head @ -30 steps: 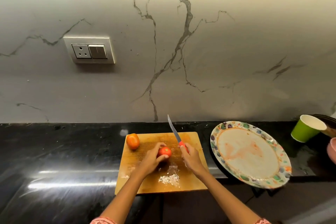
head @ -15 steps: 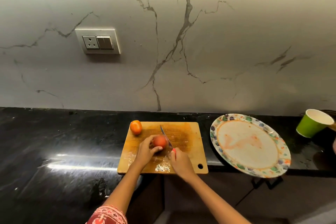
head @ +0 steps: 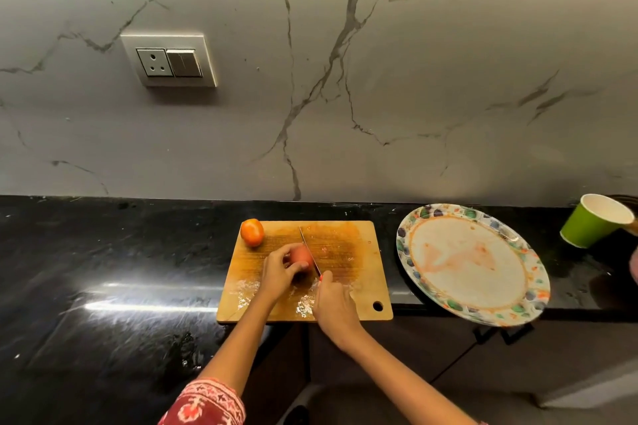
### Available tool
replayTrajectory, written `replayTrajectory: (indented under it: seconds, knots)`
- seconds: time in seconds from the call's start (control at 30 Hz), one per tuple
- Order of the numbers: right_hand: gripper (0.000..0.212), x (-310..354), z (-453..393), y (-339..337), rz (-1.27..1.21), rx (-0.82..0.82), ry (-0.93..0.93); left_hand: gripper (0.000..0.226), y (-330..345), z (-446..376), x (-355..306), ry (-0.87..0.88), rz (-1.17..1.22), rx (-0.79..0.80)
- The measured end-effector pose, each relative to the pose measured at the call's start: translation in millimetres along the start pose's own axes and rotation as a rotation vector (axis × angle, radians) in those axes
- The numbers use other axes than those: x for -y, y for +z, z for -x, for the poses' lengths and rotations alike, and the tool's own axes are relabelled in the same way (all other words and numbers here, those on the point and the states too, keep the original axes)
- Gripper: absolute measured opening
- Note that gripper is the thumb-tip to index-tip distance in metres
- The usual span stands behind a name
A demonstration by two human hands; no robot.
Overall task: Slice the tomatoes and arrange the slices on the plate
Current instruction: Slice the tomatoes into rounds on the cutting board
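1. Head view: your left hand [head: 280,272] curls over a red tomato [head: 301,256] near the middle of the cutting board [head: 359,272], thumb and fingers wrapped around its left and near sides.
2. Your right hand [head: 334,304] is closed around the handle of the knife [head: 308,252]; only a sliver of red handle shows above your knuckles.
3. You have the blade lying against the right side of the held tomato, its tip pointing toward the far edge of the board. Whether it has entered the flesh cannot be told.
4. So the tomato sits between your two hands: gripped by the left, with the knife hand just beside it at the near right.
5. You can see a second tomato [head: 252,232], more orange, resting untouched at the board's far left corner, apart from both hands.
6. Wet patches and pale scraps glisten along the board's near edge, around your wrists.
7. The board lies at the front edge of the black counter [head: 103,269].
8. The plate [head: 407,262], floral-rimmed with orange smears in its centre, sits to the right of the board and overhangs the counter's front edge; it carries no slices.
9. A green paper cup [head: 587,226] stands tilted near the counter's far right edge.
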State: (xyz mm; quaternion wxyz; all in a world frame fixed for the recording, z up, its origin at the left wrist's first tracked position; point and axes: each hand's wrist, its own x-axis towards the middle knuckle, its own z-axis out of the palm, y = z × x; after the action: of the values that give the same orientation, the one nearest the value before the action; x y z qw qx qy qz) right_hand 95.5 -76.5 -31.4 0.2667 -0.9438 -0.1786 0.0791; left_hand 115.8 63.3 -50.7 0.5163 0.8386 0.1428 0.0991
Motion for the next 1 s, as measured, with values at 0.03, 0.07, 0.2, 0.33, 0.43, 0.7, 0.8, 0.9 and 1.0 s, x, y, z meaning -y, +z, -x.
replayTrajectory:
  seconds: [0.03, 0.07, 0.2, 0.33, 0.43, 0.7, 0.8, 0.9, 1.0]
  knots:
    - [0.017, 2.2, 0.2, 0.2, 0.016, -0.004, 0.006, 0.043, 0.4, -0.5, 0.3, -0.002, -0.003, 0.000]
    - [0.018, 4.2, -0.2, 0.8, 0.031, -0.002, 0.014, 0.043, 0.8, -0.3, 0.1, -0.001, -0.007, -0.001]
    - [0.020, 12.0, -7.1, 3.2, 0.061, -0.009, 0.030, 0.040, 4.3, 2.0, 1.3, 0.040, -0.019, -0.015]
    - [0.023, 14.0, -12.6, 5.1, 0.082, -0.052, 0.016, 0.040, 6.8, 3.1, 0.4, 0.050, -0.050, -0.039]
    - [0.022, 10.5, -10.4, 7.5, 0.106, -0.080, 0.010, 0.041, 8.4, 1.0, -1.4, 0.044, -0.075, -0.040]
    - [0.022, 4.0, -2.1, 18.2, 0.162, -0.153, 0.000, 0.042, 10.4, 0.7, 0.5, 0.022, -0.082, -0.070]
    - [0.016, 10.0, -12.3, 13.9, 0.185, -0.118, -0.001, 0.040, 11.8, 2.8, -1.3, 0.034, -0.072, -0.089]
    - [0.029, 9.5, -15.4, 16.7, 0.201, -0.195, -0.027, 0.040, 11.1, 1.0, -2.4, 0.031, -0.076, -0.096]
    - [0.040, -3.9, -10.6, 27.9, 0.236, -0.197, -0.052, 0.041, 11.0, -0.1, -0.4, 0.020, -0.097, -0.096]
